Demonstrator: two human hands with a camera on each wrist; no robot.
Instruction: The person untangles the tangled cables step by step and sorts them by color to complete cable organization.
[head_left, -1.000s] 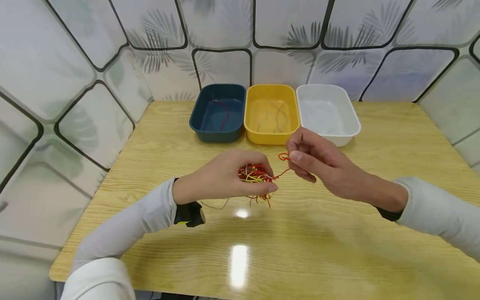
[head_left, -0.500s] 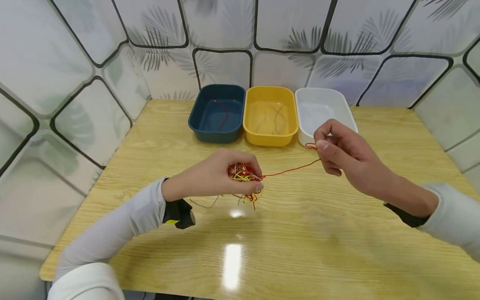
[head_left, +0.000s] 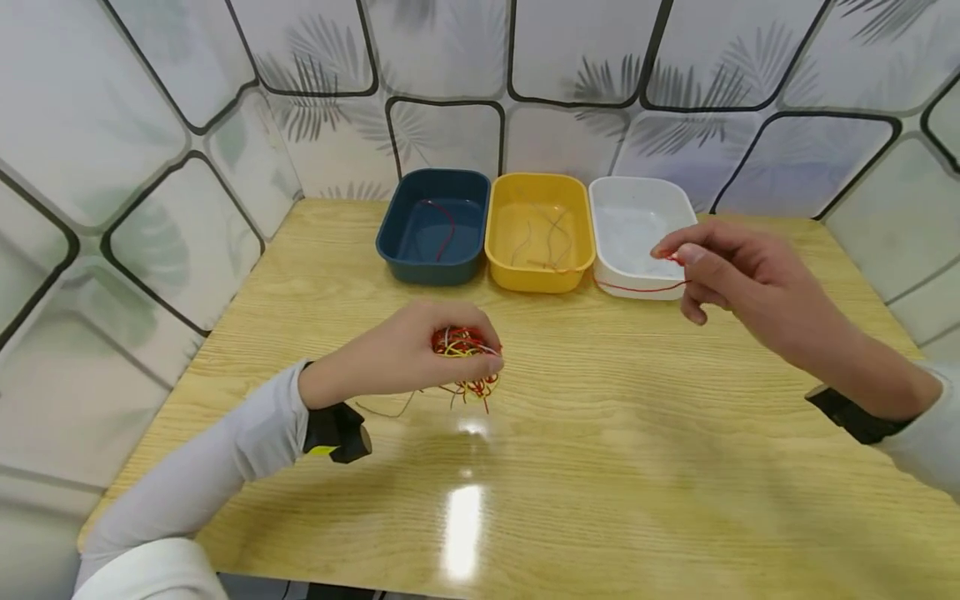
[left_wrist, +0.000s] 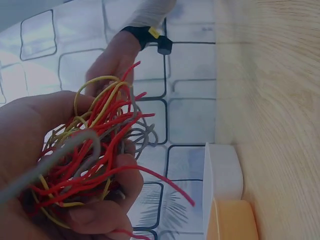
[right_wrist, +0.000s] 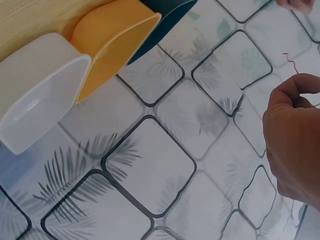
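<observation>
In the head view my left hand (head_left: pixel 412 354) grips a tangled bundle of strings (head_left: pixel 467 358), red, yellow and grey, above the table's middle. A loose grey strand (head_left: pixel 386 415) trails beneath the wrist. The left wrist view shows the tangle (left_wrist: pixel 95 150) in the palm, with red ends sticking out past the curled fingers. My right hand (head_left: pixel 772 292) pinches a red string (head_left: pixel 641 289) between thumb and forefinger, in front of the white bin. Its free end stretches left across the front of the yellow bin, apart from the bundle. The right wrist view catches a short red piece (right_wrist: pixel 294 65) above the fingers.
Three bins stand side by side at the table's back: a dark blue one (head_left: pixel 431 272) with a red string inside, a yellow one (head_left: pixel 525 281) with several grey strings, and a white one (head_left: pixel 637 193). A patterned wall (head_left: pixel 570 133) rises right behind them.
My right hand has moved right and drawn the red string out of the bundle, which it was still joined to half a second ago. My left hand has shifted left with the tangle.
</observation>
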